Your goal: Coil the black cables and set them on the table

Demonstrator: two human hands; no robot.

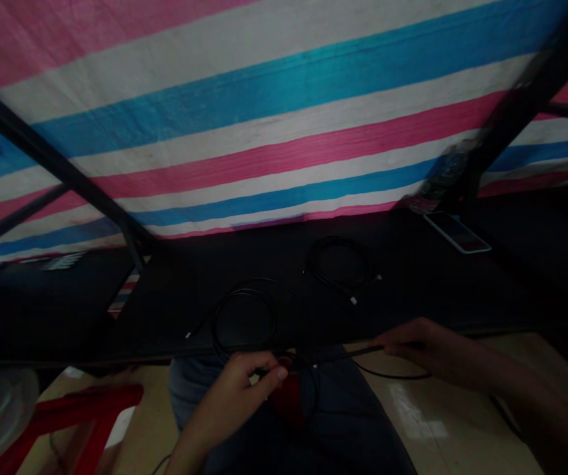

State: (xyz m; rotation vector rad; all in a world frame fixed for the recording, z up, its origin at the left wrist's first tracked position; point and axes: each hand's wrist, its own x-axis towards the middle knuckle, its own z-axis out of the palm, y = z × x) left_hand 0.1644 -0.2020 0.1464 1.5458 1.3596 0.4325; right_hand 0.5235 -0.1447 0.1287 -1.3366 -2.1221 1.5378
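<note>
My left hand (247, 386) is closed in a pinch on a black cable (392, 376) just below the near edge of the dark table (437, 290). My right hand (419, 346) grips the same cable further right, so it runs taut between the hands, with a slack loop hanging under the right hand. Something red (286, 399) sits in my lap under the left hand. Two coiled black cables lie on the table: one (244, 316) close above my left hand, another (340, 267) further back.
A phone (456, 232) lies at the table's back right beside a plastic bottle (437, 181). A striped pink, white and blue tarp (264, 112) hangs behind, with dark metal frame bars (56, 165). A red stool (86, 415) stands lower left.
</note>
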